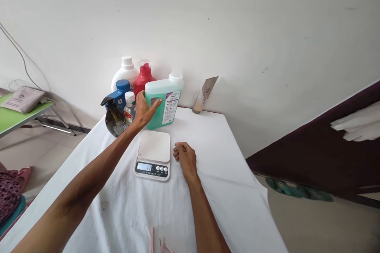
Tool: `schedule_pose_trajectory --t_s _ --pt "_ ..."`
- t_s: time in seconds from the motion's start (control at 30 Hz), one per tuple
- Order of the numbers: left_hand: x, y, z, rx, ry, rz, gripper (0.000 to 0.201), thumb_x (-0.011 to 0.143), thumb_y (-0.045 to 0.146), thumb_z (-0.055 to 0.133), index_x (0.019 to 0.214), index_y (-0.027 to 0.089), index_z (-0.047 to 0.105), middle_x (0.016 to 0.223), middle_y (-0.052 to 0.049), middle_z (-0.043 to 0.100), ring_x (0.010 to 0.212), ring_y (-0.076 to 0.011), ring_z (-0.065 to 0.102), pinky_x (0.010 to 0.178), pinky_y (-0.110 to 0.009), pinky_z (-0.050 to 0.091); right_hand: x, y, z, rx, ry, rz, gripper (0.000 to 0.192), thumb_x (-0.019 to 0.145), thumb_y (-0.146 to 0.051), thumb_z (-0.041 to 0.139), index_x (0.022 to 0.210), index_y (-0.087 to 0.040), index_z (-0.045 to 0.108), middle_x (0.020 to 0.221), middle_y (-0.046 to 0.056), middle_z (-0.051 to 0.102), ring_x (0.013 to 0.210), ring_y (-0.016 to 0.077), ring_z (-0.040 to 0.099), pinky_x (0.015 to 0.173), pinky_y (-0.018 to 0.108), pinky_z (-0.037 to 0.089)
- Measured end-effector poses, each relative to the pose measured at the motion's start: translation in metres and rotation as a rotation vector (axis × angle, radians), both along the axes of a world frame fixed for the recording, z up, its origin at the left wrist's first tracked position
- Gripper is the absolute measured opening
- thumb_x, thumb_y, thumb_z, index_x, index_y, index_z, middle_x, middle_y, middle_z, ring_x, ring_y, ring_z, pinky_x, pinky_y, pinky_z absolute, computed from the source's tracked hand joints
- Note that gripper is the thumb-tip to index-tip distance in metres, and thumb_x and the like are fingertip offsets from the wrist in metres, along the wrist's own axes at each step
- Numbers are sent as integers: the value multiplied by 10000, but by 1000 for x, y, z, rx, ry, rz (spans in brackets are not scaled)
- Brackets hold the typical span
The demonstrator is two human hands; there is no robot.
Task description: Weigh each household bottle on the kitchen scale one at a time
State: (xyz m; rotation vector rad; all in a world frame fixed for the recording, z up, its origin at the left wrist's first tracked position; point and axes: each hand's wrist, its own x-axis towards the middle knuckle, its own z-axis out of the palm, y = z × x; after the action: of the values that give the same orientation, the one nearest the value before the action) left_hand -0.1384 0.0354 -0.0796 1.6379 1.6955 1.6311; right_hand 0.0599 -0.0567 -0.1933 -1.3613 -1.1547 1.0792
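Note:
At the back of the table, my left hand (144,111) is wrapped around the left side of a large bottle of green liquid (169,106), its thumb across the front face. That bottle has a white cap and stands just behind a white digital kitchen scale (154,146). The scale's plate carries nothing and its display seems to read 17. My right hand (186,159) rests on the cloth beside the scale's right edge, fingers curled in, with nothing visible in them. Left of the green bottle are a small clear bottle (130,106) and a dark pump bottle (114,120).
Behind these stand a blue bottle (120,95), a red bottle (144,79) and a white jug (124,73). A beige tube (204,95) leans against the wall. Pink sticks (152,240) lie at the front edge. A person's patterned clothing (8,189) shows at lower left.

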Motion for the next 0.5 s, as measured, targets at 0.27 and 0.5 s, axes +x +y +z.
schedule_pose_trajectory --t_s 0.27,0.5 --pt "-27 -149 -68 52 213 -154 657 994 466 673 1531 210 395 1496 -193 526 1397 -322 561 1142 -542 519 46 34 30 38 -21 -130 436 719 -575 662 940 -200 675 869 68 715 767 213 707 712 359 610" --pt "-59 -176 -105 -175 108 -79 355 1068 467 499 1315 216 550 1235 -137 663 995 -244 689 832 -428 613 60 166 68 157 -309 -387 870 629 -412 867 1364 -178 464 1500 229 498 1369 347 532 1196 535 402"
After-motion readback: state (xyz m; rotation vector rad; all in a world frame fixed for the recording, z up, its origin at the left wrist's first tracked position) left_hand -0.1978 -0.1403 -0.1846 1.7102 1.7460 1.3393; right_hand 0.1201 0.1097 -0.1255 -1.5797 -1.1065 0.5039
